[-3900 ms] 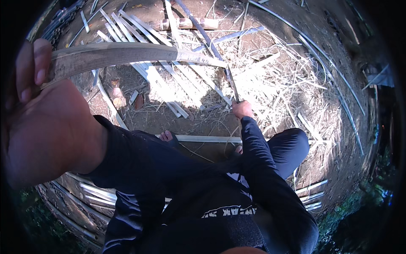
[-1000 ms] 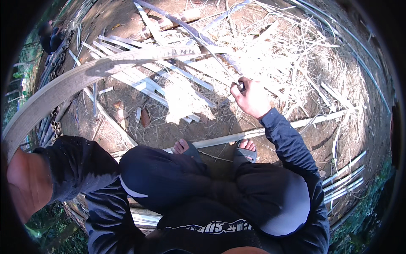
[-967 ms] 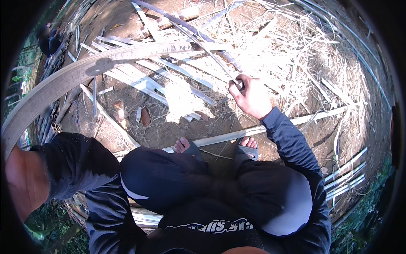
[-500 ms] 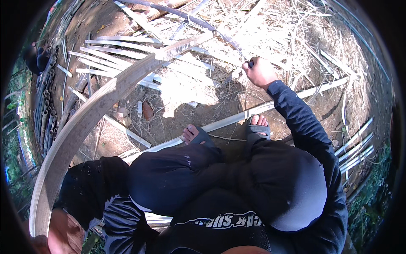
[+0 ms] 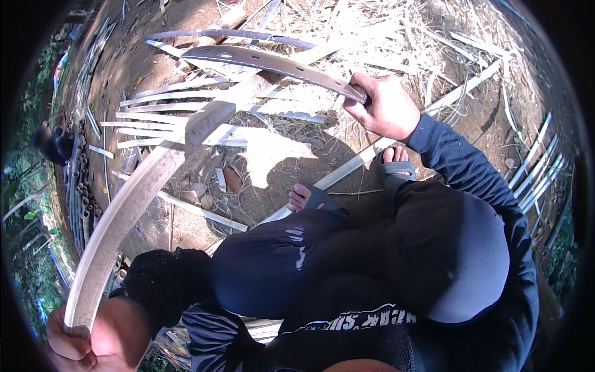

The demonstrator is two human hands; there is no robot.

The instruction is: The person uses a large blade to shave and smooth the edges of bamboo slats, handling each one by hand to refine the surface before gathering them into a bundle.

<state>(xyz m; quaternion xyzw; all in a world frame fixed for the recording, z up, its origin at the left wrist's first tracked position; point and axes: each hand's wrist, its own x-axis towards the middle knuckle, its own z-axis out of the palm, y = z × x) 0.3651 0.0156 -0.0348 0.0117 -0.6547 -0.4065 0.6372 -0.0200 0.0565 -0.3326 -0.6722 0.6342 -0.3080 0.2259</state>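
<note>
My left hand, at the lower left, is closed round the near end of a long split bamboo strip. The strip slants up and away toward the upper middle, pale along its edge and brownish on its face. My right hand grips a machete at the upper right; its handle is mostly hidden in my fist. The long, slightly curved blade has several holes and points left. It crosses over the far end of the strip in this view; whether they touch I cannot tell.
Several split bamboo strips lie fanned on the ground beyond, with pale shavings at the back. Another long strip passes by my sandalled feet. More strips lie at the right. Bamboo poles are stacked left, near another person.
The machete blade has turned from nearly edge-on to showing its flat side, now across the strip's far end. My left hand and the strip's near end have come further into view.
</note>
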